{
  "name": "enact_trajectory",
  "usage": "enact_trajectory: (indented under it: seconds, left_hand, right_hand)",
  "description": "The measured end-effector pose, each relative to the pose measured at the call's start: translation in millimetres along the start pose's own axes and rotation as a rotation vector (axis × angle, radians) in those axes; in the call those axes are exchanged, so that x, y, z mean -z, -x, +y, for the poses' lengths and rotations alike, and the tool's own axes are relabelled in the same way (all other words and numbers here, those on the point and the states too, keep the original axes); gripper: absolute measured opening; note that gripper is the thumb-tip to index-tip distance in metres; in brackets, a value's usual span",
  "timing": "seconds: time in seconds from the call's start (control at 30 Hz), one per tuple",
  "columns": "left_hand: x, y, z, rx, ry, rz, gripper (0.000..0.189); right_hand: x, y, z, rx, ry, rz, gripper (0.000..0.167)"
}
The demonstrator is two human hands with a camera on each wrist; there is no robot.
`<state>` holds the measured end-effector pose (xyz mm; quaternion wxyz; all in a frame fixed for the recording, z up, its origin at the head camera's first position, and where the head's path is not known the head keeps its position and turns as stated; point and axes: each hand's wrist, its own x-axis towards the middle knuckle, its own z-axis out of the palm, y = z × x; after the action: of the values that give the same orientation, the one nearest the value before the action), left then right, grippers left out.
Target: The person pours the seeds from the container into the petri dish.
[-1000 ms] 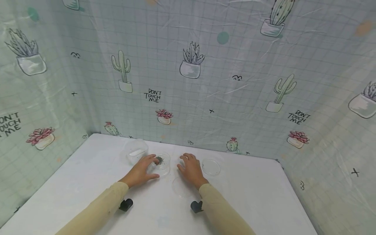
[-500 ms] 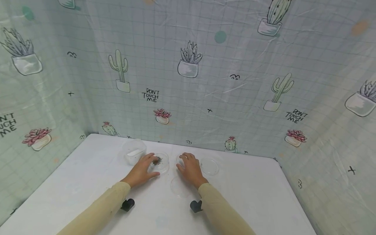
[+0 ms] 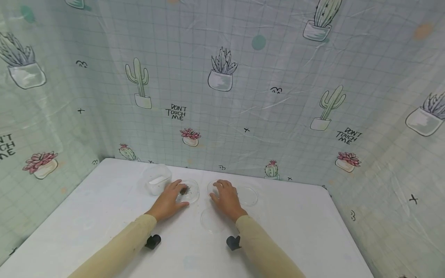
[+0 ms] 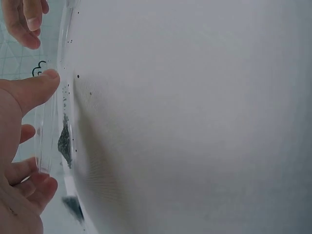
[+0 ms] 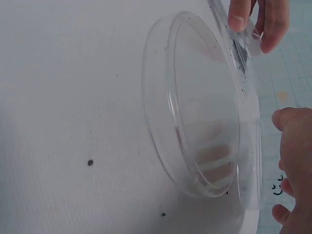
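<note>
Left hand (image 3: 169, 202) clasps clear round plastic dish (image 3: 193, 193) of dark granules (image 3: 185, 190), at its two o'clock; right hand (image 3: 227, 199) loosely curved, apparently gripping nothing. Best keep dish level so granules don't spill.

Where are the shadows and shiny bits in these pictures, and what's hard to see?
Head view: the clear dishes look faint against the white table. Left wrist view: a soft shadow falls on the table, whose edge looks curved. Right wrist view: shiny glints edge the nearest dish, with what look like reflections inside.
</note>
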<state>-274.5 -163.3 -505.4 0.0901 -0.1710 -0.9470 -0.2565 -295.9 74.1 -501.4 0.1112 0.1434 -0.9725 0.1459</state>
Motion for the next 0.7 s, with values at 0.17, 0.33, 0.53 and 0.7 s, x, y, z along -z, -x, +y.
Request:
enact_trajectory:
  seconds: [0.17, 0.33, 0.53, 0.7]
  left_hand:
    - [-0.5, -1.5, 0.8, 0.012, -0.005, -0.008, 0.061]
    - [-1.2, -2.7, 0.5, 0.010, -0.007, -0.003, 0.058]
    - [-2.3, -3.8, 1.4, 0.019, -0.014, 0.005, 0.057]
    - [-2.6, -4.3, 2.9, 0.010, -0.032, 0.025, 0.056]
  right_hand:
    - [0.4, -0.9, 2.5, -0.019, 0.014, -0.013, 0.042]
    - [0.7, 0.0, 5.0, -0.032, 0.002, -0.018, 0.043]
    - [1.1, 0.9, 8.7, -0.035, -0.023, -0.016, 0.044]
    - [1.1, 0.6, 12.0, -0.042, -0.032, -0.006, 0.048]
